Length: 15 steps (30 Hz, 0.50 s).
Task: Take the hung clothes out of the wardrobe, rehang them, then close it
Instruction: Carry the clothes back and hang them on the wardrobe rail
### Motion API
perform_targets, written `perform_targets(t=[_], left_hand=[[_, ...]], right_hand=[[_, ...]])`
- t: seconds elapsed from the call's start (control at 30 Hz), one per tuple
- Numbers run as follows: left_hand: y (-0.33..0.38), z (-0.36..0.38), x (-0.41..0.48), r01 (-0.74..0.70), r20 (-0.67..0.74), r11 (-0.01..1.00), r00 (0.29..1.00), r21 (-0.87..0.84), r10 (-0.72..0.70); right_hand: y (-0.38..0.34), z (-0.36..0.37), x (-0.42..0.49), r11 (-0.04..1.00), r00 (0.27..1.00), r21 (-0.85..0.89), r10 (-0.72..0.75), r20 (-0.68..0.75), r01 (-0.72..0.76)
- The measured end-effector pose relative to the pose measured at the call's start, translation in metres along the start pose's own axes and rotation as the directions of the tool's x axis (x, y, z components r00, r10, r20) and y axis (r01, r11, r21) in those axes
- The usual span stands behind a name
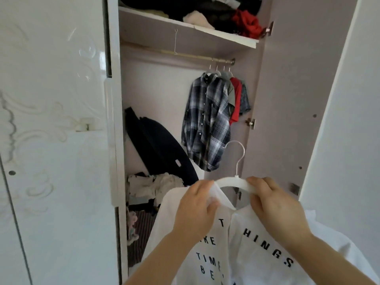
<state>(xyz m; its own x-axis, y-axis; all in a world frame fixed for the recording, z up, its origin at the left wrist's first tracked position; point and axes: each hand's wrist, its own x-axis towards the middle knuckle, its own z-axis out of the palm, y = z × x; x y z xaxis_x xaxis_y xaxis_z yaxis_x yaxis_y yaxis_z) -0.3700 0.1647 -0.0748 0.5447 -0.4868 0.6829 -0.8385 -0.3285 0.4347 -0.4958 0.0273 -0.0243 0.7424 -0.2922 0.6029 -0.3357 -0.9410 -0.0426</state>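
A white shirt (253, 249) with black letters hangs in front of me on a white hanger (230, 183) with a metal hook. My left hand (197, 208) grips the shirt's left shoulder over the hanger's left end. My right hand (273, 204) grips the hanger's right arm. Inside the open wardrobe, a plaid shirt (207, 122) hangs on the rail (185, 55) at its right end, with a grey, a red (236, 99) and a dark patterned garment behind it.
The wardrobe's open door (304, 89) stands at the right, a shut white door (53, 140) at the left. A top shelf (185, 25) holds piled clothes. A black bag (156, 147) leans inside above loose clothes (154, 186). A bare wire hook (175, 41) hangs on the rail.
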Motion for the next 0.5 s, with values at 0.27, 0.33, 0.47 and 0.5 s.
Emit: perform_targets(t=[0.27, 0.33, 0.47, 0.5], left_hand=[[-0.065, 0.046, 0.118, 0.032, -0.074, 0.997, 0.997, 0.065, -0.027], [-0.087, 0.060, 0.151, 0.054, -0.085, 0.997, 0.995, 0.055, -0.049], [-0.134, 0.084, 0.225, 0.071, -0.109, 0.996, 0.992, 0.055, -0.065], [-0.145, 0.087, 0.244, 0.072, -0.117, 0.996, 0.991, 0.060, -0.065]], right_hand=[[0.026, 0.064, 0.139, 0.997, 0.997, 0.020, -0.081, 0.000, 0.081], [0.028, 0.083, 0.177, 0.994, 0.994, 0.023, -0.109, -0.029, 0.110], [0.030, 0.120, 0.259, 0.992, 0.990, 0.024, -0.125, -0.059, 0.126], [0.031, 0.128, 0.279, 0.991, 0.990, 0.026, -0.128, -0.063, 0.130]])
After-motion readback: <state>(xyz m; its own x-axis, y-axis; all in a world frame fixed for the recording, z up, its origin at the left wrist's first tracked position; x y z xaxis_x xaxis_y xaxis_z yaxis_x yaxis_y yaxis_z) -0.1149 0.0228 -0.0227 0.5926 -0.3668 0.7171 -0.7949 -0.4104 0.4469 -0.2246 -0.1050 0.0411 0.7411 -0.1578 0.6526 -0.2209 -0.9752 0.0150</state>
